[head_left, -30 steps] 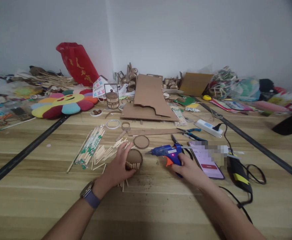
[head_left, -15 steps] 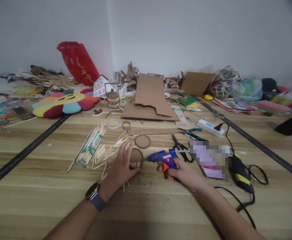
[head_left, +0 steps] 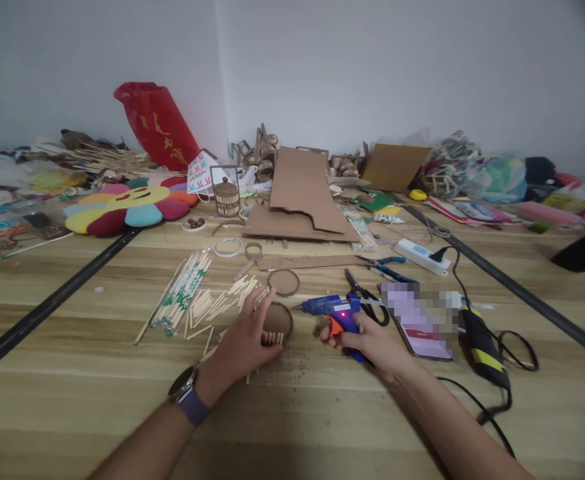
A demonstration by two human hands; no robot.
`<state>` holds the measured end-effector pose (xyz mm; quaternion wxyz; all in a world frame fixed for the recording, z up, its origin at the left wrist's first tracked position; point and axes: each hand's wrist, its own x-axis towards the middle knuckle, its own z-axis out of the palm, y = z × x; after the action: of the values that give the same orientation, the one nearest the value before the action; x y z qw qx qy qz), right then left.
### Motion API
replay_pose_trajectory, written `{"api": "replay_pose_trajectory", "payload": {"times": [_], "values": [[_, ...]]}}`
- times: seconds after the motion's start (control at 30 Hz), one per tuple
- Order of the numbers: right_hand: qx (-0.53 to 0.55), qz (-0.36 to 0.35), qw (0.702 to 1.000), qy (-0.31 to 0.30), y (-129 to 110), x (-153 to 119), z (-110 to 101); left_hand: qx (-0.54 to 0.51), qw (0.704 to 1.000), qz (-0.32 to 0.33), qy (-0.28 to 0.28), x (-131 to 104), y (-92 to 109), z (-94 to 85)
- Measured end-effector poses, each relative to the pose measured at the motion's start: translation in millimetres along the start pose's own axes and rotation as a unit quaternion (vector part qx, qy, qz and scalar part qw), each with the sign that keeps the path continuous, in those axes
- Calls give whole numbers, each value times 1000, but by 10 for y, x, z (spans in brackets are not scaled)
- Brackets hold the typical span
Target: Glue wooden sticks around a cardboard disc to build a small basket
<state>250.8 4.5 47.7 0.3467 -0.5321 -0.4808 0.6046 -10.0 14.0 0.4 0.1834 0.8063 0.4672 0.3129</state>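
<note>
A blue glue gun (head_left: 329, 306) with an orange trigger and a lit red light is gripped in my right hand (head_left: 372, 343). Its nozzle points left, a little apart from a round cardboard piece (head_left: 278, 317) edged with a dark rim. My left hand (head_left: 245, 333), a watch on its wrist, curls around the near left side of that piece. Short wooden sticks stand in a row along its near edge beside my thumb. Behind it lies a second cardboard disc (head_left: 284, 283). Loose cut sticks (head_left: 209, 305) are scattered left of my left hand, partly under it.
Bagged wooden sticks (head_left: 187, 293) lie to the left. Scissors (head_left: 367, 297), pliers (head_left: 385, 260), a phone (head_left: 417, 320) and a black-and-yellow tool (head_left: 485, 347) with its cord lie right. Cardboard sheets (head_left: 305, 187) and a small lidded stick bucket (head_left: 227, 199) stand behind.
The glue gun has drawn back slightly to the right and up, its nozzle moving off the round piece. My left hand and the piece have shifted slightly right.
</note>
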Motion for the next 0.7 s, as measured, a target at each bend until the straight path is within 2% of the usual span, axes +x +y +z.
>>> {"api": "replay_pose_trajectory", "payload": {"times": [0.13, 0.23, 0.3, 0.37, 0.47, 0.63, 0.7], "values": [[-1, 3, 1000, 2, 9, 4, 10, 20, 997, -27, 69, 40, -79, -55], [-1, 5, 1000, 22, 39, 21, -1, 16, 994, -12, 109, 38, -88, -98], [-3, 3, 1000, 25, 48, 28, -11, 9, 995, 9, 98, 25, -65, -104], [-7, -5, 1000, 17, 39, 23, -16, 7, 998, 17, 56, 13, -38, -92], [-6, -13, 1000, 2, -2, -1, -10, 11, 1000, -2, 2, 9, -20, -65], [-59, -1, 996, -71, -66, -55, -3, 18, 1000, -9, 12, 13, -43, -41], [-78, -1, 994, -81, -67, -74, -8, 19, 1000, -11, 18, 16, -55, -30]]}}
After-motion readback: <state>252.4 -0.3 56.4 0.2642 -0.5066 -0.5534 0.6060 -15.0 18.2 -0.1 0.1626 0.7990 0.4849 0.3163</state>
